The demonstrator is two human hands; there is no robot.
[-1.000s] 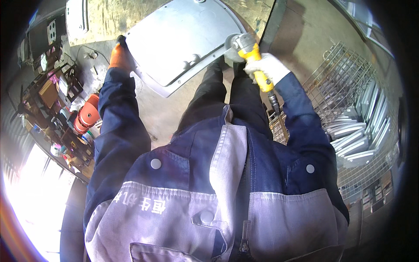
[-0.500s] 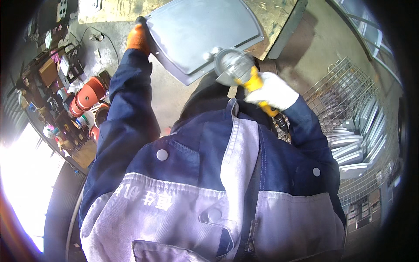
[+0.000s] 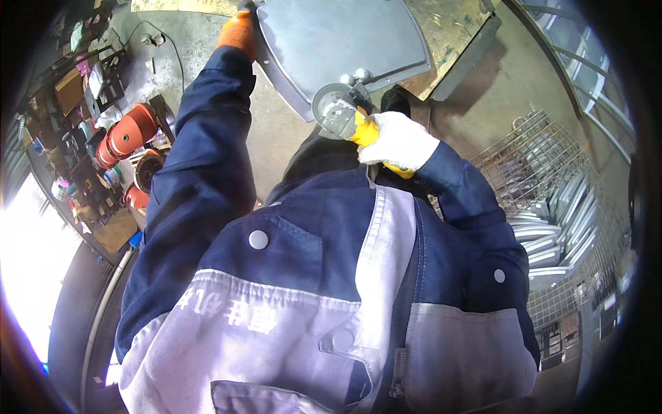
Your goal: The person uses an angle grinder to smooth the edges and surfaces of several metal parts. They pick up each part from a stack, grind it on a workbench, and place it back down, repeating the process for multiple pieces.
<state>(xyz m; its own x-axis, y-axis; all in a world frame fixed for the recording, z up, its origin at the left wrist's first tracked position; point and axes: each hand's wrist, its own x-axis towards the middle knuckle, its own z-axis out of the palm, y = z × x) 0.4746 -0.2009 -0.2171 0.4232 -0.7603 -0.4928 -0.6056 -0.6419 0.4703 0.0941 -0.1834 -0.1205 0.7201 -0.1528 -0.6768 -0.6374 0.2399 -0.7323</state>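
A grey sheet-metal panel (image 3: 345,41) with a raised middle and a flanged rim lies partly over a worn wooden tabletop (image 3: 455,45). My left hand (image 3: 238,33), in an orange glove with dark fingertips, is closed on the panel's left edge. My right hand (image 3: 400,141), in a white glove, is wrapped round a yellow angle grinder (image 3: 365,130). The grinder's round guard and disc are at the panel's near edge; whether the disc touches the metal I cannot tell. Two small shiny round knobs (image 3: 355,77) show on or just above the panel beside the guard.
To the right, a wire mesh cage (image 3: 534,162) stands by several stacked grey panels (image 3: 555,231). Red round drum-like things (image 3: 131,131) and mixed clutter are on the left. A dark cable (image 3: 181,65) lies on the floor. The tabletop has a dark edge (image 3: 465,62).
The grinder in my right hand has moved left along the panel's near edge. In the picture the panel and my left hand sit a little higher and further right, partly as the view shifted.
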